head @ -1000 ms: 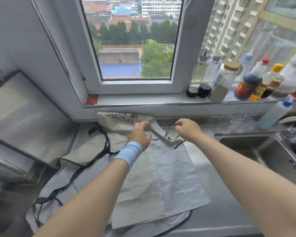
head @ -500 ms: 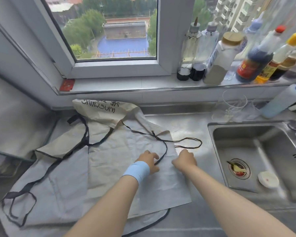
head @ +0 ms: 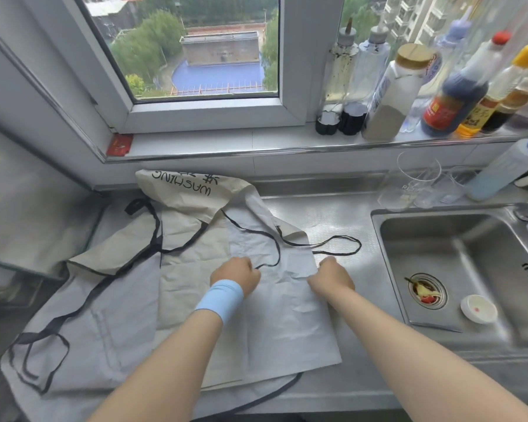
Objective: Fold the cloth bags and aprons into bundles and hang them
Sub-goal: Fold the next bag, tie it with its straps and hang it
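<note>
The step in hand looks like the first fold of a bundle. A pale cloth bag (head: 287, 315) lies flat at the centre of the frame, on top of a larger grey apron (head: 83, 324) with black edging that spreads to the lower left across the steel counter (head: 323, 220). A second beige bag printed WASHING (head: 183, 190) sits above them, against the wall under the window.

The left hand (head: 237, 277), a blue wristband behind it, is curled into a loose fist on the top bag, and the thin black drawstring (head: 336, 243) runs up to it; whether the cord is truly pinched I cannot tell. The right hand (head: 333, 275) is closed on the bag's upper right edge, fingers tucked under the fabric. The drawstring's loop trails right onto bare counter, near the sink.

The next move probably calls for carrying that top edge down or across to halve the bag, with the loose cord gathered inside so it does not snag; the apron straps at lower left also need taming. Nothing is hung yet.

As for containers: the sink (head: 457, 239) at right holds a small white lid (head: 479, 309) and food scraps in the drain strainer (head: 427, 290). On the sill at upper right stand sauce bottles (head: 451, 102), one dark, one amber, and a jar partly full of whitish powder. Empty clear glasses (head: 415, 181) stand below them.
</note>
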The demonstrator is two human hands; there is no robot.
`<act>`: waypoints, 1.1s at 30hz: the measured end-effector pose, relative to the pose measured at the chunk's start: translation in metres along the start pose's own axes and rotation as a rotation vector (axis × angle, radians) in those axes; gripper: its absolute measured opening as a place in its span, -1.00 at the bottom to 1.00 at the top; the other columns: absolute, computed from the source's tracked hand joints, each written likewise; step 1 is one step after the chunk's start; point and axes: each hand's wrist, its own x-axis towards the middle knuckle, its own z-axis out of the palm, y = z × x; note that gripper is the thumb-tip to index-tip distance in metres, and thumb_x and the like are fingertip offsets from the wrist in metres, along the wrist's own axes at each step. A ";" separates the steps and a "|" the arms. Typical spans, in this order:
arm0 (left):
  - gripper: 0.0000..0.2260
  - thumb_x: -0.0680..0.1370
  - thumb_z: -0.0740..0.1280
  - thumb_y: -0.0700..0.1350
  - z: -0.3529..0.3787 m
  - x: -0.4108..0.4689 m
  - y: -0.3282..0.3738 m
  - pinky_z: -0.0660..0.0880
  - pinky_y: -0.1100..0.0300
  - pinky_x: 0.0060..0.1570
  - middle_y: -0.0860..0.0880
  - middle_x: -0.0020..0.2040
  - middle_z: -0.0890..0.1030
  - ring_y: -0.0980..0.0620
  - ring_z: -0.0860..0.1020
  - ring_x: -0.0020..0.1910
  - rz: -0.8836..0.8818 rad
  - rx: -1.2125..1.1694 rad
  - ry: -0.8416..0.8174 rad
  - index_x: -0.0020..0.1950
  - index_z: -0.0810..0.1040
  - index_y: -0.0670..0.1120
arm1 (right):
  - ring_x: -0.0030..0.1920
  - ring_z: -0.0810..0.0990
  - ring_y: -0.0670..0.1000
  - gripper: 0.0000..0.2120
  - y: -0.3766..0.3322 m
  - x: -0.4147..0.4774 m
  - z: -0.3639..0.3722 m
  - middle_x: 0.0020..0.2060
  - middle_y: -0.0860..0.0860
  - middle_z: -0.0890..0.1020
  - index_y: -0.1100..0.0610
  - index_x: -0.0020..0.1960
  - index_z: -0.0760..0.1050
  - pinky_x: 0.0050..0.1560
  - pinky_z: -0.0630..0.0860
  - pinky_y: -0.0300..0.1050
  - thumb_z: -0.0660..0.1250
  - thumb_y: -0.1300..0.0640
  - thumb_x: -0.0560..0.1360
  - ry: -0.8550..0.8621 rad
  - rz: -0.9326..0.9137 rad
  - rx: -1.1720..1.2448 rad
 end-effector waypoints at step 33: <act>-0.82 0.55 0.22 -0.08 -0.035 0.031 0.029 0.48 0.12 -0.22 -0.13 -0.18 0.61 -0.15 0.56 -0.29 -0.179 -0.630 -0.028 -0.04 0.57 -0.13 | -0.23 0.55 0.04 -0.77 -0.052 0.056 -0.067 -0.06 0.01 0.65 0.20 0.05 0.59 -0.28 0.40 -0.18 0.23 0.12 0.52 -0.172 -0.285 0.303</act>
